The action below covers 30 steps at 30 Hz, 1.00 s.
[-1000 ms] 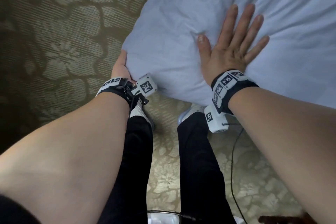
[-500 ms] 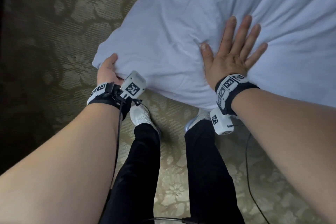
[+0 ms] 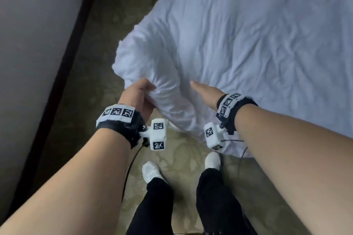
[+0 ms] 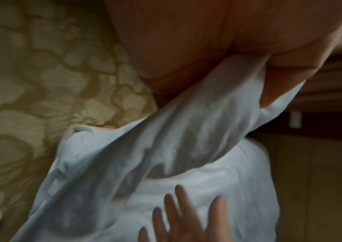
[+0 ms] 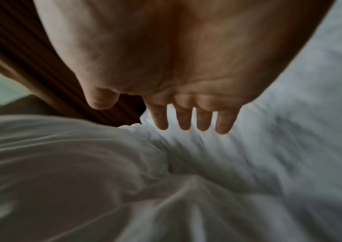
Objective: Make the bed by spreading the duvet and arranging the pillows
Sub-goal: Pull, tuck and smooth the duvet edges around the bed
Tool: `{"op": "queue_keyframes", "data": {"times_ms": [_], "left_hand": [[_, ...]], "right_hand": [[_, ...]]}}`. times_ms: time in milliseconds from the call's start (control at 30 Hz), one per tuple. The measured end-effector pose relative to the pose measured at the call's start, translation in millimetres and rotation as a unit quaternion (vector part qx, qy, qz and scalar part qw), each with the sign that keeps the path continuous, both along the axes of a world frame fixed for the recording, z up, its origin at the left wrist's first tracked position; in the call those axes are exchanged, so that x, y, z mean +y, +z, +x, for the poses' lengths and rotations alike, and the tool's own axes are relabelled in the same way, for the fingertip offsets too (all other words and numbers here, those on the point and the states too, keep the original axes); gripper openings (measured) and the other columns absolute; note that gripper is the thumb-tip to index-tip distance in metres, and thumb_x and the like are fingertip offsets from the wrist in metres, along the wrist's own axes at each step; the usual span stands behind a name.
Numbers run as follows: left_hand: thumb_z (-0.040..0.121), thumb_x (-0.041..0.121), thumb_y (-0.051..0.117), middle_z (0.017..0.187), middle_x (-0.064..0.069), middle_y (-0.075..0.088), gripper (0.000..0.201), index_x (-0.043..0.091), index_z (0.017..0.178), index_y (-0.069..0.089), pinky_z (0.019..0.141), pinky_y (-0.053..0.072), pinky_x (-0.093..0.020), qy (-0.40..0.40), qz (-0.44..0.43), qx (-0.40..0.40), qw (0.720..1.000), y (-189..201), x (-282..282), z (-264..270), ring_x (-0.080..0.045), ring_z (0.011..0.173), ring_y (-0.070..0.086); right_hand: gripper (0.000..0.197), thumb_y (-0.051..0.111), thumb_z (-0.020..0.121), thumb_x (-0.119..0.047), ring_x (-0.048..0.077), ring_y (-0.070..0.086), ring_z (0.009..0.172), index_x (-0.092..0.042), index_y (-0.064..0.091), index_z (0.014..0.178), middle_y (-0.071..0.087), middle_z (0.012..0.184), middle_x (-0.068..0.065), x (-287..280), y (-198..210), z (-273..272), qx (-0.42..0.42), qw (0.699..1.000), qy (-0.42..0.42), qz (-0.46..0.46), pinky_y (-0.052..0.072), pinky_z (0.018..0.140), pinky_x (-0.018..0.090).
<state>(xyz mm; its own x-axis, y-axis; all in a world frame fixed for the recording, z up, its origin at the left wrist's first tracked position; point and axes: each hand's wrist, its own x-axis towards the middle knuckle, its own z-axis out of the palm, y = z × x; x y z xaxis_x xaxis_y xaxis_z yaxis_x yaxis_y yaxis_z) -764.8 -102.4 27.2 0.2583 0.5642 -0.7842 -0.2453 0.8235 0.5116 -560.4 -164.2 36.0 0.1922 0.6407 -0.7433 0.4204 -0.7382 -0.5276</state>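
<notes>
The left hand (image 3: 140, 95) clenches a bunched corner of the white, creased cotton duvet (image 3: 248, 44) (lifted off the patterned carpet (image 3: 181, 150)) at 9 o'clock; the right hand (image 3: 205, 91), fingers (image 5: 224, 122) straight, hovers beside it.

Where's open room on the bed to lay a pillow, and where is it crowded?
The wide flat stretch of duvet up and right of the right hand lies bare. It is crowded at the near corner, where the left hand grips bunched fabric. Bare carpet runs between the bed and the wall.
</notes>
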Motion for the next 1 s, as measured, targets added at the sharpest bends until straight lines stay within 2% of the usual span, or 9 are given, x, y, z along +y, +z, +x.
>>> {"op": "queue_keyframes", "data": {"times_ms": [67, 133, 300, 400, 500, 600, 800, 900, 1000], "left_hand": [[0.071, -0.002, 0.056, 0.096, -0.019, 0.072, 0.028, -0.003, 0.096, 0.066, 0.081, 0.06, -0.043, -0.036, 0.07, 0.015, 0.997, 44.9, -7.8, 33.3, -0.035, 0.085, 0.07], [0.075, -0.011, 0.047, 0.068, -0.009, 0.066, 0.02, 0.003, 0.078, 0.062, 0.058, 0.055, -0.029, -0.083, 0.122, 0.038, 0.988, 79.0, -23.0, 63.4, -0.027, 0.064, 0.065], [0.037, 0.01, 0.066, 0.077, -0.016, 0.055, 0.035, 0.006, 0.071, 0.062, 0.07, 0.039, -0.045, -0.26, 0.242, 0.117, 0.927, 115.9, -67.8, 135.3, -0.03, 0.076, 0.051], [0.049, 0.022, 0.066, 0.079, -0.012, 0.059, 0.025, 0.011, 0.069, 0.056, 0.073, 0.048, -0.041, -0.393, 0.293, 0.201, 0.848, 140.8, -111.3, 181.1, -0.025, 0.075, 0.055], [0.056, 0.019, 0.064, 0.071, -0.009, 0.059, 0.01, 0.012, 0.061, 0.059, 0.063, 0.044, -0.031, -0.46, 0.333, 0.216, 0.794, 157.6, -164.1, 239.1, -0.023, 0.066, 0.052], [0.076, 0.017, 0.066, 0.072, -0.003, 0.055, 0.014, 0.008, 0.069, 0.058, 0.051, 0.039, -0.016, -0.593, 0.366, 0.235, 0.677, 157.6, -215.7, 310.4, -0.016, 0.067, 0.05], [0.098, 0.018, 0.059, 0.086, -0.008, 0.057, 0.02, 0.009, 0.116, 0.062, 0.078, 0.046, -0.03, -0.714, 0.395, 0.22, 0.534, 116.8, -356.3, 441.9, -0.025, 0.104, 0.061], [0.093, 0.029, 0.073, 0.122, -0.005, 0.066, 0.048, 0.014, 0.136, 0.058, 0.085, 0.041, -0.023, -0.737, 0.327, 0.21, 0.553, 71.9, -395.1, 447.3, -0.022, 0.116, 0.061], [0.096, 0.026, 0.07, 0.141, -0.007, 0.061, 0.057, 0.02, 0.149, 0.049, 0.092, 0.045, -0.023, -0.682, 0.266, 0.271, 0.625, 30.2, -381.5, 410.8, -0.022, 0.123, 0.06]], "right_hand": [[0.07, 0.037, 0.099, -0.067, 0.021, 0.035, 0.147, -0.025, 0.038, 0.155, 0.037, 0.16, -0.001, -0.9, 45.9, 8.7, 0.027, 0.997, -0.045, 0.053, 0.025, 0.122, 0.037], [0.078, 0.048, 0.087, -0.078, 0.025, 0.046, 0.139, -0.031, 0.046, 0.149, 0.048, 0.153, -0.001, -3.5, 88.0, 20.1, 0.074, 0.984, -0.133, 0.097, 0.033, 0.118, 0.048], [0.101, 0.075, 0.046, -0.086, 0.031, 0.072, 0.094, -0.021, 0.061, 0.121, 0.072, 0.111, 0.008, -32.6, 152.2, 74.4, 0.089, 0.961, -0.218, 0.142, 0.059, 0.084, 0.055], [0.07, 0.085, 0.063, -0.051, 0.034, 0.073, 0.083, -0.01, 0.06, 0.114, 0.07, 0.101, 0.015, -75.9, 155.1, 126.1, 0.022, 0.959, -0.235, 0.159, 0.062, 0.069, 0.056], [0.035, 0.079, 0.076, -0.029, 0.032, 0.073, 0.08, -0.009, 0.068, 0.103, 0.074, 0.093, 0.013, -135.0, 145.8, 190.3, -0.029, 0.94, -0.276, 0.197, 0.063, 0.066, 0.053], [0.026, 0.077, 0.078, -0.025, 0.028, 0.073, 0.081, -0.011, 0.072, 0.1, 0.075, 0.088, 0.006, -212.6, 133.9, 256.6, -0.068, 0.926, -0.307, 0.209, 0.063, 0.073, 0.048], [0.026, 0.078, 0.078, -0.032, 0.026, 0.073, 0.085, -0.014, 0.072, 0.097, 0.076, 0.088, 0.004, -384.5, 67.4, 369.0, -0.107, 0.903, -0.391, 0.145, 0.062, 0.08, 0.043], [0.031, 0.071, 0.085, -0.041, 0.033, 0.072, 0.088, -0.012, 0.069, 0.097, 0.073, 0.095, 0.011, -437.3, 18.4, 393.8, -0.132, 0.926, -0.35, 0.051, 0.06, 0.076, 0.039], [0.032, 0.057, 0.099, -0.017, 0.034, 0.067, 0.108, 0.0, 0.063, 0.125, 0.066, 0.123, 0.021, -460.9, -17.8, 397.1, -0.104, 0.964, -0.239, -0.052, 0.054, 0.082, 0.033]]}}
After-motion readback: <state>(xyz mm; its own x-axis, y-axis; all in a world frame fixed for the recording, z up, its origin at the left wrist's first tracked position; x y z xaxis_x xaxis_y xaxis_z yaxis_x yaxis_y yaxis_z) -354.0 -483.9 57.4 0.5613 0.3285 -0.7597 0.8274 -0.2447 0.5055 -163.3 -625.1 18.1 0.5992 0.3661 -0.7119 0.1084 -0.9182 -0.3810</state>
